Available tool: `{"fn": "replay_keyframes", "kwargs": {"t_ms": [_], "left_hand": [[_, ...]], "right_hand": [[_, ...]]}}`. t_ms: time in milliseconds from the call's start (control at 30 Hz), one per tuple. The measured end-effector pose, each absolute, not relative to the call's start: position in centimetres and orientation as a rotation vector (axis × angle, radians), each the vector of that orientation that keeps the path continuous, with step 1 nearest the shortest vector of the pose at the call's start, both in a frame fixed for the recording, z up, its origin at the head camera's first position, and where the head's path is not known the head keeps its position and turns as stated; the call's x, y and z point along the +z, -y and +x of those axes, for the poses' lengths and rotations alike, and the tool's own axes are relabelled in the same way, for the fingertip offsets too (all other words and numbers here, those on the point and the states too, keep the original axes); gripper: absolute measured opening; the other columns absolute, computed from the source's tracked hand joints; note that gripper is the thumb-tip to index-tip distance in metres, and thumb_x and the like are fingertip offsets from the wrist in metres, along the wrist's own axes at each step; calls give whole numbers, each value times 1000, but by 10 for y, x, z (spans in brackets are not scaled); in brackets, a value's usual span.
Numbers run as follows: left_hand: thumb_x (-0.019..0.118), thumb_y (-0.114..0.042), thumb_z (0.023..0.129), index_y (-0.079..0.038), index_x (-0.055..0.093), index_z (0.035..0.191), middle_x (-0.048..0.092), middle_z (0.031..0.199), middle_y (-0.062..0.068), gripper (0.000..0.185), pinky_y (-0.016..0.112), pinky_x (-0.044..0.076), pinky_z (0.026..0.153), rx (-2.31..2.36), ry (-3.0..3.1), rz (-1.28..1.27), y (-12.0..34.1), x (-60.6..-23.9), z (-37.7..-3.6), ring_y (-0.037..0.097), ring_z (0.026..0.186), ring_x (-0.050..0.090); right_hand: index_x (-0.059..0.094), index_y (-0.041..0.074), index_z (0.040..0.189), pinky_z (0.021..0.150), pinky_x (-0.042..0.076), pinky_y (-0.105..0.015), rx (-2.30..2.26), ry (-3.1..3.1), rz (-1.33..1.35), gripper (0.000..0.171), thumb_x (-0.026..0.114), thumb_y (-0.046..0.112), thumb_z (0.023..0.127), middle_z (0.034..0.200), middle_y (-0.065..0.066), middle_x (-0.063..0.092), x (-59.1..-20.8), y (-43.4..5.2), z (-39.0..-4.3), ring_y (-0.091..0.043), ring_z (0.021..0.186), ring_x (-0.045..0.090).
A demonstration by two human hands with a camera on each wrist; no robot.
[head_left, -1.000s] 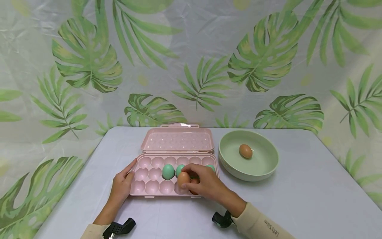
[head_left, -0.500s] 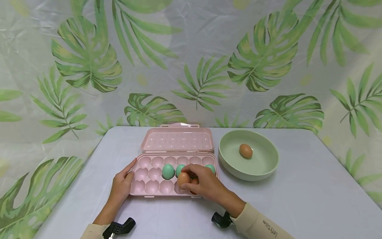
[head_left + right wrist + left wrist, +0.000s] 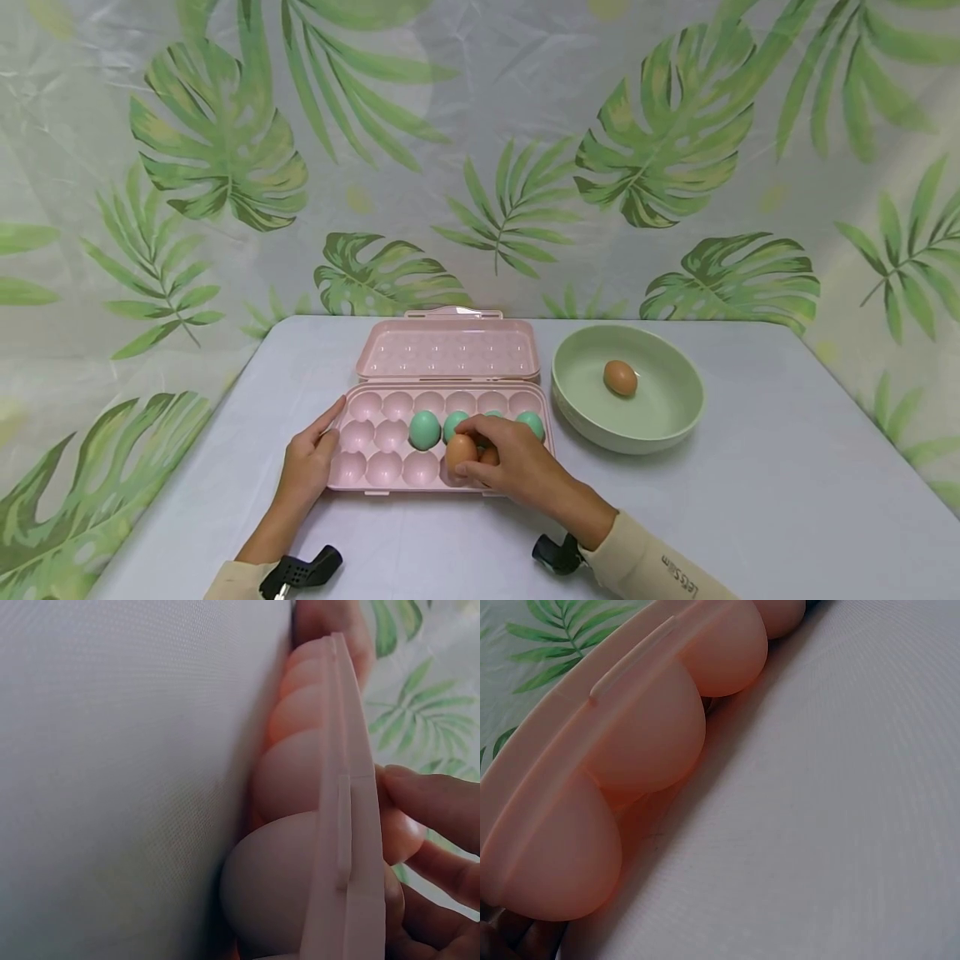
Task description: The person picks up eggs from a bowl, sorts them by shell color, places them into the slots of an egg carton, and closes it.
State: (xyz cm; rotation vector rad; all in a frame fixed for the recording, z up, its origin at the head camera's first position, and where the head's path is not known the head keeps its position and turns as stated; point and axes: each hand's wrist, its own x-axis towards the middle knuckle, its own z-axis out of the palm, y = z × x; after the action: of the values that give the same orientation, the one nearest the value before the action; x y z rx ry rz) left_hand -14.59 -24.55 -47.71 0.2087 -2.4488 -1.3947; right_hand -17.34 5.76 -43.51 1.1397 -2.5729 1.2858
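A pink egg carton (image 3: 357,435) lies open in the head view, its lid tipped back behind it. My left hand (image 3: 303,467) grips the carton's left end, thumb at the rim. In the left wrist view, its fingers (image 3: 536,937) show under the carton's corner. My right hand (image 3: 521,458) pinches a brown egg (image 3: 460,452) at a cup in the front row. Another brown egg (image 3: 489,457) sits beside it, partly covered by the hand. Several green eggs (image 3: 424,431) fill cups of the middle row. The right wrist view shows the pinched egg (image 3: 403,836) above the rim.
To the right of the carton stands a green bowl (image 3: 675,404) with one brown egg (image 3: 620,378) in it. The raised lid (image 3: 448,350) reaches near the back edge of the white table (image 3: 750,467). Behind hangs a leaf-print cloth (image 3: 517,108).
The right hand stays at the same cup with the brown egg, shifting only slightly; a green egg behind its knuckles now shows. The left hand keeps its place on the carton.
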Motion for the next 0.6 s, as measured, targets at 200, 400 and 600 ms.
{"fn": "replay_keyframes", "kwargs": {"t_ms": [200,400,600], "left_hand": [[41,-7,98,-9,50,141,47,145,5,44,1,27,86,-1410,2447,200,245,-476,-146,18,127,44],[41,-7,98,-9,50,141,47,145,4,44,10,29,100,-1407,2460,210,245,-477,-146,19,136,38],[41,-7,97,-9,50,141,47,145,4,44,1,26,89,-1403,2454,207,245,-476,-146,18,130,42]], "right_hand": [[67,10,110,73,53,-25,1215,2586,1166,33,79,17,79,100,2,68,-436,-57,-173,-9,86,62],[69,9,101,71,53,-22,1227,2591,1177,20,75,12,83,94,1,69,-436,-56,-171,-8,82,64],[70,9,103,72,53,-23,1189,2588,1194,21,75,13,83,94,2,68,-435,-56,-171,-8,83,63]]}}
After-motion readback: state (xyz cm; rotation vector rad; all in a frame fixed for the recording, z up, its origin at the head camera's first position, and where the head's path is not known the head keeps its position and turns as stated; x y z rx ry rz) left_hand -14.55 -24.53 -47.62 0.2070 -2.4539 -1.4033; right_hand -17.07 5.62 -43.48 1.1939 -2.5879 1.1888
